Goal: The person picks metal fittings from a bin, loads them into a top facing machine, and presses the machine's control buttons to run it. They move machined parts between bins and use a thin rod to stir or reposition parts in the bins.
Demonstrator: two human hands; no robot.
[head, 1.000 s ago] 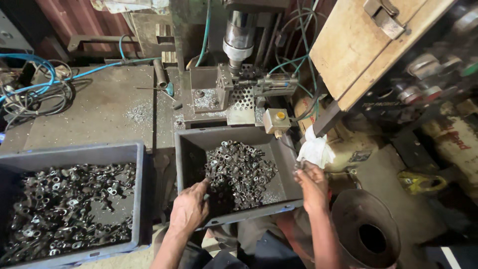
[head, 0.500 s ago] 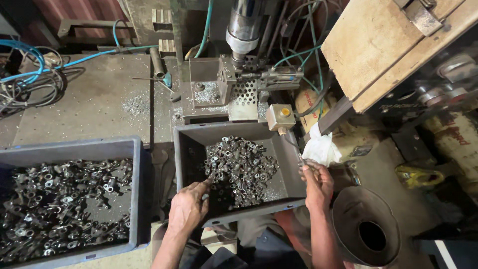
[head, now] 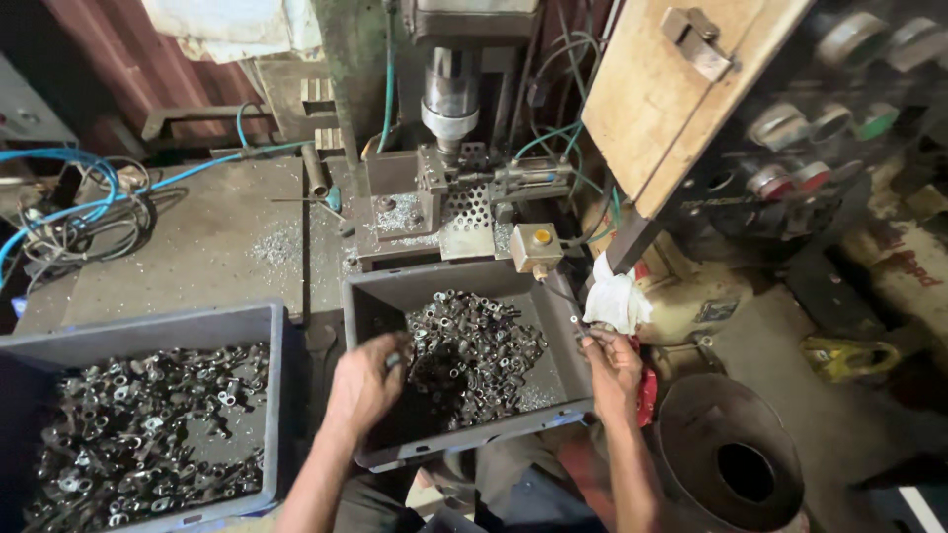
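Reaching into the grey bin in the head view, the left hand dips its curled grip into the heap of small metal parts, though I cannot tell whether the fingers are closed on one; the right hand pinches one tiny part at the bin's right rim. These parts look hard, dense, probably oily and slippery, best pinched singly across their sides
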